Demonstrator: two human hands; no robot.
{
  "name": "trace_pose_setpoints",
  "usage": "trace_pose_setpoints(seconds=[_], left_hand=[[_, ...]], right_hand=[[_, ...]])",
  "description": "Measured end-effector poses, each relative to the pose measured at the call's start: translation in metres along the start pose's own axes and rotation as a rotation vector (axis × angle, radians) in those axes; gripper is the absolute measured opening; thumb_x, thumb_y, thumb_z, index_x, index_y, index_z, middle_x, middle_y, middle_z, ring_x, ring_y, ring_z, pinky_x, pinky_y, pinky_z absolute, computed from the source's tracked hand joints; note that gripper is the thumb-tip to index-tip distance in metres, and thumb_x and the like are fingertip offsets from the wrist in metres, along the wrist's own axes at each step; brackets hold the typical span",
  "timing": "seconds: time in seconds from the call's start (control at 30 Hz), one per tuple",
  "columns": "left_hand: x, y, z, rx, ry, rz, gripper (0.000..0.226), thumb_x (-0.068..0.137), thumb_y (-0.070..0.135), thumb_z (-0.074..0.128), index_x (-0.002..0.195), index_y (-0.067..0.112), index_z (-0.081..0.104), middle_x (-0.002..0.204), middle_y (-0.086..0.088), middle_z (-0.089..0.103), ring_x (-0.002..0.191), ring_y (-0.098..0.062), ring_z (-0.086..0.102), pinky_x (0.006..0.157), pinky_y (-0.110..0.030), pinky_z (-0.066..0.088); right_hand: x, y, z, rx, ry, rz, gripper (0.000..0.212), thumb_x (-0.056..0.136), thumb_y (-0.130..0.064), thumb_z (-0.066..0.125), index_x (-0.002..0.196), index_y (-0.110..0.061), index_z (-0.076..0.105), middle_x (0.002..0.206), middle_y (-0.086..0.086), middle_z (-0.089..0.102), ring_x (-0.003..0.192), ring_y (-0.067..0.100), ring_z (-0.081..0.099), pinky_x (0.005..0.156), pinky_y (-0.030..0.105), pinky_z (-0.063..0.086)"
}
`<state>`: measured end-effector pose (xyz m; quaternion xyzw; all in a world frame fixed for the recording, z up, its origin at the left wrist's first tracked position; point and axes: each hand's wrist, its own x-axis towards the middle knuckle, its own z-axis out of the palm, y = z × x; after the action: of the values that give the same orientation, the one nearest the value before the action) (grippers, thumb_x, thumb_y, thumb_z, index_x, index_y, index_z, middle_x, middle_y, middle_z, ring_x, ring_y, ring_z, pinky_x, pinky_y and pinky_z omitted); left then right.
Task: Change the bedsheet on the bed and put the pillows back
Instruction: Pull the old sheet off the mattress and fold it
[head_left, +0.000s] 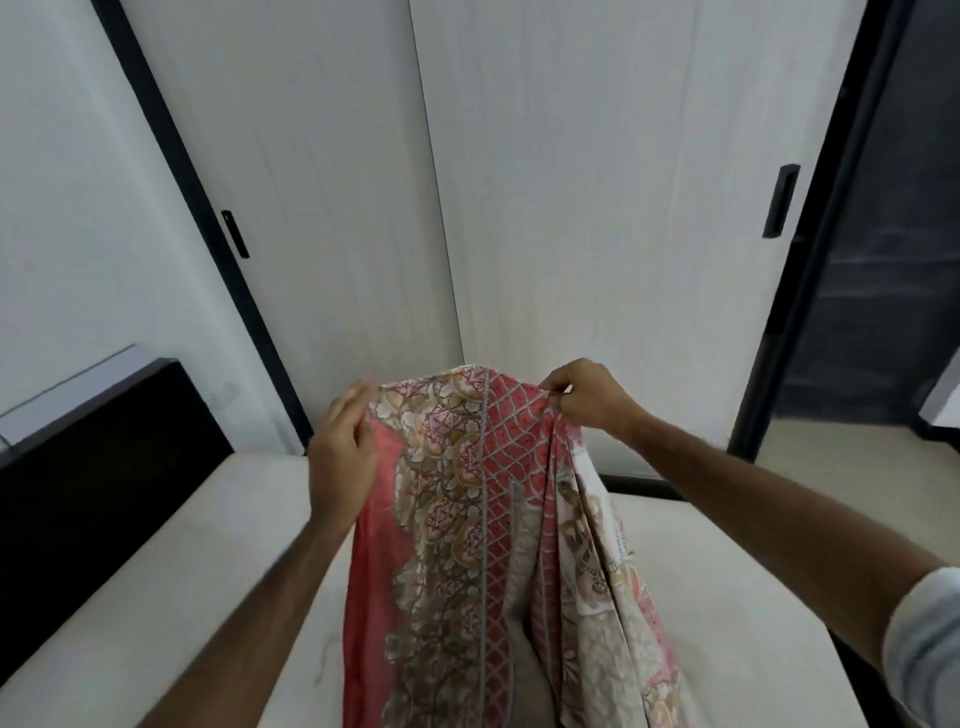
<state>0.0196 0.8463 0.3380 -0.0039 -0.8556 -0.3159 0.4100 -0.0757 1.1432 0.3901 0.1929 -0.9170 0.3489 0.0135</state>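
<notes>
At the left edge of the frame a dark headboard (98, 467) stands against a pale wall, with a light strip of ledge along its top. Below and to the right of it the bare cream mattress (197, 561) fills the lower part of the frame, running out to both sides behind the arms. Left of centre, the left hand (343, 457) is raised above the mattress, its fingers curled round the left edge of the bedsheet (457, 519), thumb side toward the cloth, gathering a fold of it; the fingertips there are blurred. The bedsheet hangs in the middle of the frame from the two hands down past the lower edge, a patterned cloth in coral red, cream and olive with floral scrolls on its left part and a red lattice on its upper right, falling in long vertical folds in front of the mattress. Behind it, white wardrobe doors (571, 208) fill the upper centre, with a black frame strip and a small black handle (235, 234) at upper left. Right of centre, the right hand (587, 397) pinches the top right corner of the bedsheet between thumb and curled fingers, holding it up level with the other hand. A second black handle (781, 201) sits at the upper right beside a dark opening. A light striped sleeve (924, 644) shows at the lower right edge.
</notes>
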Motion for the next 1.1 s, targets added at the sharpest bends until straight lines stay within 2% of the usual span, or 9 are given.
trace_pose_setpoints(seconds=[0.1, 0.23, 0.43, 0.5, 0.57, 0.67, 0.8, 0.93, 1.1], left_hand=[[-0.028, -0.001, 0.023, -0.08, -0.094, 0.072, 0.055, 0.092, -0.015, 0.056, 0.141, 0.008, 0.058, 0.152, -0.005, 0.051, 0.133, 0.0, 0.05, 0.103, -0.009, 0.043], [-0.047, 0.003, 0.053, -0.209, -0.278, 0.206, 0.051, 0.097, -0.008, 0.056, 0.144, 0.01, 0.056, 0.159, -0.001, 0.043, 0.146, -0.011, 0.04, 0.118, -0.033, 0.04], [-0.025, 0.002, 0.068, -0.429, -0.697, 0.171, 0.067, 0.101, -0.002, 0.055, 0.158, 0.028, 0.034, 0.162, 0.018, 0.032, 0.149, 0.0, 0.029, 0.121, -0.022, 0.027], [-0.015, -0.006, 0.075, -0.422, -0.8, 0.136, 0.074, 0.098, -0.004, 0.056, 0.158, 0.03, 0.03, 0.16, 0.018, 0.035, 0.147, 0.003, 0.031, 0.121, -0.023, 0.028], [-0.006, -0.013, 0.083, -0.405, -0.89, 0.1, 0.082, 0.095, -0.008, 0.057, 0.158, 0.034, 0.025, 0.152, 0.007, 0.046, 0.14, 0.0, 0.043, 0.117, -0.027, 0.038], [0.003, -0.019, 0.093, -0.36, -1.039, 0.065, 0.089, 0.093, -0.008, 0.059, 0.156, 0.044, 0.023, 0.115, -0.008, 0.065, 0.096, -0.016, 0.069, 0.084, -0.036, 0.058], [0.004, -0.014, 0.102, -0.331, -0.86, 0.049, 0.063, 0.088, -0.01, 0.055, 0.139, 0.027, 0.05, 0.081, -0.004, 0.06, 0.072, -0.012, 0.062, 0.069, -0.029, 0.051], [0.006, -0.016, 0.116, -0.344, -0.653, 0.095, 0.039, 0.078, -0.017, 0.048, 0.095, 0.01, 0.07, 0.085, 0.002, 0.068, 0.082, -0.008, 0.065, 0.08, -0.023, 0.051], [0.007, -0.019, 0.126, -0.334, -0.57, 0.074, 0.031, 0.079, -0.017, 0.05, 0.087, 0.007, 0.067, 0.084, 0.01, 0.066, 0.084, 0.006, 0.061, 0.081, -0.013, 0.047]], right_hand=[[0.004, 0.001, 0.037, 0.016, 0.005, -0.003, 0.019, 0.088, -0.01, 0.067, 0.103, -0.012, 0.079, 0.098, 0.003, 0.077, 0.083, 0.009, 0.065, 0.068, 0.01, 0.044], [0.0, -0.008, 0.08, 0.065, 0.035, -0.003, 0.034, 0.085, -0.001, 0.066, 0.114, -0.015, 0.074, 0.095, -0.002, 0.075, 0.08, 0.005, 0.065, 0.068, 0.002, 0.039], [-0.017, -0.023, 0.127, 0.24, 0.098, 0.008, 0.044, 0.086, 0.003, 0.063, 0.121, -0.015, 0.045, 0.084, 0.002, 0.074, 0.07, 0.009, 0.069, 0.057, 0.024, 0.055], [-0.02, -0.02, 0.132, 0.304, 0.132, 0.066, 0.047, 0.087, 0.002, 0.065, 0.126, -0.013, 0.043, 0.084, 0.002, 0.075, 0.068, 0.006, 0.069, 0.056, 0.019, 0.051], [-0.024, -0.017, 0.132, 0.346, 0.155, 0.087, 0.055, 0.086, 0.0, 0.07, 0.132, -0.013, 0.042, 0.085, 0.0, 0.075, 0.073, 0.003, 0.07, 0.062, 0.014, 0.051], [-0.03, -0.013, 0.131, 0.367, 0.145, 0.076, 0.067, 0.083, -0.002, 0.076, 0.138, -0.011, 0.038, 0.087, -0.002, 0.075, 0.076, 0.002, 0.07, 0.068, 0.01, 0.05], [-0.04, -0.003, 0.136, 0.45, 0.184, 0.11, 0.071, 0.081, 0.002, 0.074, 0.137, -0.011, 0.034, 0.103, 0.004, 0.068, 0.08, 0.015, 0.07, 0.073, 0.025, 0.058], [-0.065, 0.02, 0.162, 0.283, 0.118, 0.175, 0.061, 0.083, -0.004, 0.074, 0.132, -0.013, 0.038, 0.105, -0.002, 0.058, 0.083, 0.017, 0.064, 0.067, 0.029, 0.053], [-0.102, 0.053, 0.209, 0.083, 0.181, 0.251, 0.04, 0.087, -0.026, 0.074, 0.117, -0.018, 0.048, 0.107, -0.005, 0.057, 0.087, 0.012, 0.057, 0.067, 0.027, 0.048]])
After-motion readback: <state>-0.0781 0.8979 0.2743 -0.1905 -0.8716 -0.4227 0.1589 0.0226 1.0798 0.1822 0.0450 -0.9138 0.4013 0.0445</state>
